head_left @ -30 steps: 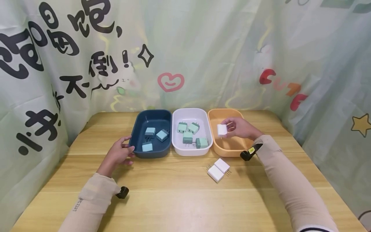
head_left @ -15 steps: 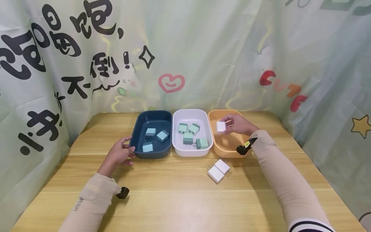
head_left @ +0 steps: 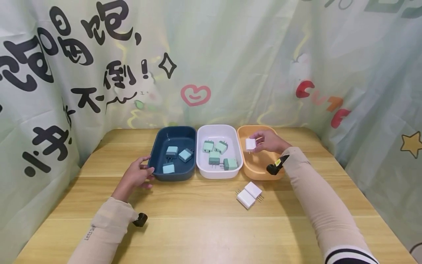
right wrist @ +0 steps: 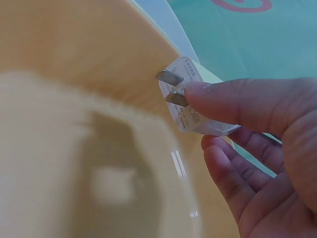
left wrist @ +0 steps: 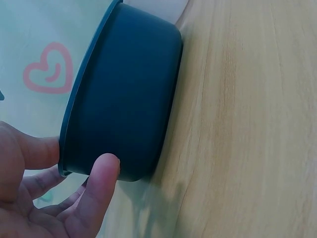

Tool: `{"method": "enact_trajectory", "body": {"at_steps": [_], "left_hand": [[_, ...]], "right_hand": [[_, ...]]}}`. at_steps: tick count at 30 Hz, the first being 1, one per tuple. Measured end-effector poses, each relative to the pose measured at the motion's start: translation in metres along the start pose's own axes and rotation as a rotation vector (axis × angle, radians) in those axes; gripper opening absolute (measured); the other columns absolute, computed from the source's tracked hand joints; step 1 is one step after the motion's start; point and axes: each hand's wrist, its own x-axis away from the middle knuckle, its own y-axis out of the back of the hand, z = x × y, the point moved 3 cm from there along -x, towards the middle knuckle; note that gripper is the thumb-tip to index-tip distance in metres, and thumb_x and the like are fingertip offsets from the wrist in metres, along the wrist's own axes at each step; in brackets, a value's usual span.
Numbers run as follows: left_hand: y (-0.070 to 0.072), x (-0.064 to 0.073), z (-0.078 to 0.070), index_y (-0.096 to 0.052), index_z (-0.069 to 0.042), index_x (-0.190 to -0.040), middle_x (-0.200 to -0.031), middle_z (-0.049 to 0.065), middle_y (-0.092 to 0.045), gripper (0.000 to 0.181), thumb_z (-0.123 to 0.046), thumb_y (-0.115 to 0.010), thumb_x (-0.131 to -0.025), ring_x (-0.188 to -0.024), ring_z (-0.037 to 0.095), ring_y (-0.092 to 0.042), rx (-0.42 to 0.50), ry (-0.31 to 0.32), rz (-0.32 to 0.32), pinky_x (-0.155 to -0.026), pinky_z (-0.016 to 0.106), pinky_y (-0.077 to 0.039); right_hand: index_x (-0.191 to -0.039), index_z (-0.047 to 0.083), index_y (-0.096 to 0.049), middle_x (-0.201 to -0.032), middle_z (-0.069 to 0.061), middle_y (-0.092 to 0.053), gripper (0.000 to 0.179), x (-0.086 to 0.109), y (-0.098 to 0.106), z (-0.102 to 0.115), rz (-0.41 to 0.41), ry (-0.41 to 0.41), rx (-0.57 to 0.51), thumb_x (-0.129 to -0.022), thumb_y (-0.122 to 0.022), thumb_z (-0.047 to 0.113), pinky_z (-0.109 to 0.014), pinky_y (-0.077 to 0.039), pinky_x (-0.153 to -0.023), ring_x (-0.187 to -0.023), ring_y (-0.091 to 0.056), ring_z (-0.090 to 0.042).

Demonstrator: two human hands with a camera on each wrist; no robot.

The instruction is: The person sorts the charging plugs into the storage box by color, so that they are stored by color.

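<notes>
My right hand (head_left: 268, 141) pinches a white charger plug (head_left: 250, 144) over the orange bin (head_left: 260, 176). In the right wrist view two flat metal prongs (right wrist: 177, 98) stick out from the plug's printed face, with the thumb laid across that face. At the left, my left hand (head_left: 136, 174) rests against the near left corner of the dark blue bin (head_left: 174, 176). The left wrist view has its fingertips touching the bin's rim and outer wall, fingers relaxed and spread. Two more white charger plugs (head_left: 246, 199) lie side by side on the table before the orange bin.
Between the blue and orange bins stands a white bin (head_left: 219, 174) with several green charger plugs (head_left: 214, 158). Blue-topped charger plugs (head_left: 185, 155) lie inside the dark blue bin. A printed curtain (head_left: 230, 73) hangs behind the wooden table (head_left: 197, 227).
My right hand has shifted slightly left with the white charger plug, still over the orange bin. My left hand stays at the blue bin. The head view has tilted a little.
</notes>
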Motion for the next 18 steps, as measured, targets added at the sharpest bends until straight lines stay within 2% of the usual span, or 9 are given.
{"method": "enact_trajectory", "body": {"at_steps": [11,18], "left_hand": [[-0.0004,0.0009,-0.0005,-0.023,-0.016,-0.154,-0.130,0.023,-0.041,0.061,-0.008,-0.051,-0.101,-0.097,0.034,-0.058,-0.005,0.002,0.001,-0.066,0.039,-0.059],[0.0000,0.0014,-0.0002,-0.024,-0.016,-0.154,-0.130,0.023,-0.041,0.061,-0.008,-0.051,-0.101,-0.096,0.034,-0.059,0.003,-0.006,0.005,-0.066,0.038,-0.059]], "right_hand": [[-0.118,-0.012,-0.055,-0.112,-0.026,-0.058,0.052,0.0015,-0.0005,-0.0012,-0.009,0.020,-0.004,-0.072,-0.079,-0.006,-0.033,-0.054,-0.080,-0.103,-0.058,-0.040],[-0.123,-0.017,-0.048,-0.122,-0.032,-0.051,0.054,0.0044,-0.0003,-0.0048,-0.005,0.022,-0.041,-0.077,-0.075,-0.008,-0.031,-0.053,-0.085,-0.112,-0.053,-0.045]]}}
